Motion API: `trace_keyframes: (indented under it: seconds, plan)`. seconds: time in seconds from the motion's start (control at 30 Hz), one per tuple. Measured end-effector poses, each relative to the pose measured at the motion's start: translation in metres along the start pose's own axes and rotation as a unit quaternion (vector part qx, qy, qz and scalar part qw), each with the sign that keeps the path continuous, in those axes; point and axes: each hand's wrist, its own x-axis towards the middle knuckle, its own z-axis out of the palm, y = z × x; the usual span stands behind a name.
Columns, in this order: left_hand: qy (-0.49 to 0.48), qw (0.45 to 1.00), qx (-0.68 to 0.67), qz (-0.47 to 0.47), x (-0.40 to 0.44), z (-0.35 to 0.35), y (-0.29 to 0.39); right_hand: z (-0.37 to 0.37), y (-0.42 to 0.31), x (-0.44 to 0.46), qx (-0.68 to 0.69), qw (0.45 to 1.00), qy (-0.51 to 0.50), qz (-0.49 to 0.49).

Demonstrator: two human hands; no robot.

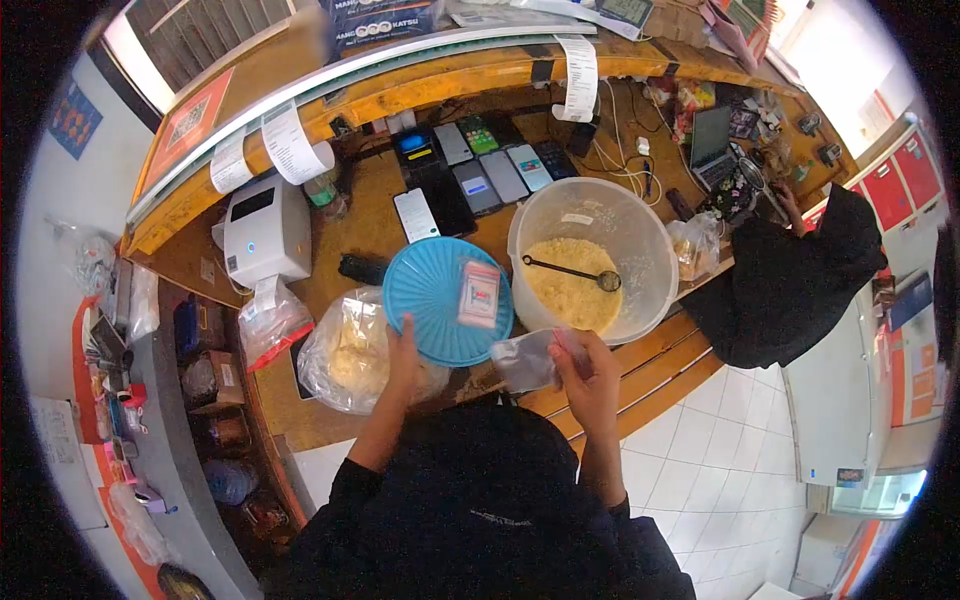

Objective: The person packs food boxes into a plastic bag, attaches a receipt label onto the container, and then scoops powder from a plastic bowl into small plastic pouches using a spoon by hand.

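Observation:
My left hand (401, 362) is at the near left edge of a round blue plastic lid (430, 295), closed on its rim with a finger over the top. A pack of small clear bags with a red-and-white label (481, 295) lies on the lid. In the closed fingers of my right hand (590, 385) is a small clear plastic bag (525, 362), held just right of the lid. Beyond it stands a large translucent tub (645, 240) with yellowish crumbs (570, 300) inside. A black long-handled spoon (570, 270) rests on the crumbs.
Left of the lid sits a clear bag of yellowish food (350, 355). A white label printer (268, 232) stands behind it. Several phones (490, 178) lie at the back. On the right, a person in black (800, 275) is by a laptop (711, 140). An overhead shelf (450, 80) spans the counter.

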Motion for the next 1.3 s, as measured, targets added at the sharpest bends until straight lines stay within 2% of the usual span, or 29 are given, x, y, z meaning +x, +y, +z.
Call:
trace_keyframes:
  seconds: [0.03,0.07,0.1,0.13,0.2,0.23,0.27,0.3,0.33,0.37,0.4,0.43,0.47,0.5,0.53,0.57,0.6,0.63,0.67,0.73,0.77,0.83,0.97,1.07,1.13,1.17,1.23,1.27,1.3]
  plan:
    - [0.002,1.0,0.001,0.0,-0.002,-0.003,0.004,0.001,0.002,0.0,-0.036,0.999,-0.005,0.01]
    - [-0.007,0.998,0.058,-0.014,-0.004,-0.007,0.009,0.002,0.002,0.0,-0.035,0.999,-0.007,0.011]
    - [-0.016,0.993,0.114,-0.028,-0.008,-0.01,0.016,0.004,-0.001,0.003,-0.013,0.999,-0.009,0.028]
    - [-0.013,0.993,0.113,-0.028,-0.009,-0.016,0.019,0.006,-0.002,0.004,0.009,0.999,-0.011,0.045]
    - [-0.078,0.964,0.255,0.009,-0.009,-0.027,0.024,0.008,0.003,0.006,0.02,0.998,-0.018,0.061]
    - [-0.078,0.964,0.255,0.009,-0.018,-0.025,0.034,0.008,0.005,0.007,0.029,0.996,-0.022,0.08]
    - [0.003,0.916,0.377,0.137,-0.032,-0.022,0.043,0.007,0.005,0.007,0.029,0.996,-0.021,0.081]
    - [0.083,0.832,0.482,0.26,-0.045,-0.018,0.055,0.007,0.005,0.009,0.059,0.992,-0.058,0.095]
    - [0.081,0.833,0.482,0.259,-0.052,-0.012,0.066,0.006,0.005,0.011,0.089,0.985,-0.095,0.109]
    - [-0.045,0.884,0.387,0.258,-0.056,-0.005,0.078,0.007,0.002,0.014,0.088,0.986,-0.095,0.11]
    - [-0.17,0.912,0.279,0.249,-0.062,0.003,0.086,0.009,-0.004,0.016,0.096,0.978,-0.16,0.097]
    - [-0.171,0.912,0.276,0.249,-0.072,0.013,0.091,0.012,-0.008,0.018,0.102,0.966,-0.224,0.083]
    - [-0.34,0.929,0.089,0.114,-0.081,0.026,0.096,0.017,-0.008,0.02,0.099,0.967,-0.221,0.083]
    - [-0.484,0.869,-0.103,-0.031,-0.085,0.034,0.098,0.024,-0.007,0.021,0.063,0.967,-0.247,0.015]
    - [-0.492,0.864,-0.103,-0.03,-0.087,0.037,0.094,0.03,-0.004,0.022,0.026,0.962,-0.268,-0.053]
    - [-0.462,0.877,-0.057,-0.118,-0.092,0.038,0.086,0.037,0.003,0.02,0.041,0.96,-0.276,0.029]
    - [-0.428,0.88,-0.007,-0.204,-0.095,0.041,0.08,0.041,-0.002,0.018,0.037,0.964,-0.264,0.028]
    - [-0.441,0.874,-0.002,-0.204,-0.098,0.045,0.08,0.043,-0.01,0.016,0.039,0.975,-0.218,0.025]
    - [-0.41,0.889,-0.048,-0.201,-0.102,0.049,0.084,0.043,-0.013,0.014,0.04,0.984,-0.171,0.023]
    - [-0.343,0.908,-0.138,-0.197,-0.107,0.058,0.089,0.047,0.008,0.009,0.037,0.985,-0.16,0.062]
    - [-0.356,0.903,-0.132,-0.2,-0.104,0.062,0.085,0.048,0.014,0.006,0.058,0.989,-0.122,0.052]
    - [-0.333,0.89,-0.281,-0.135,-0.096,0.067,0.076,0.048,0.015,0.004,0.088,0.991,-0.073,0.065]
    - [-0.345,0.883,-0.278,-0.153,-0.093,0.062,0.072,0.044,0.018,0.0,0.068,0.994,-0.065,0.058]
    - [-0.293,0.897,-0.283,-0.173,-0.084,0.057,0.059,0.042,0.017,0.0,0.034,0.992,-0.094,0.079]
    - [-0.205,0.926,-0.275,-0.159,-0.074,0.052,0.049,0.042,0.021,-0.002,0.009,1.0,-0.03,-0.003]
    - [-0.206,0.926,-0.274,-0.157,-0.067,0.045,0.044,0.04,0.021,-0.001,0.011,0.999,-0.03,-0.005]
    - [-0.332,0.926,-0.126,-0.128,-0.059,0.033,0.044,0.031,0.02,-0.001,-0.029,0.998,-0.056,0.017]
    - [-0.332,0.926,-0.125,-0.129,-0.057,0.028,0.043,0.028,0.022,-0.001,-0.028,0.998,-0.055,0.018]
    - [-0.372,0.921,-0.033,-0.111,-0.061,0.027,0.052,0.026,0.024,0.0,-0.034,0.996,-0.08,0.022]
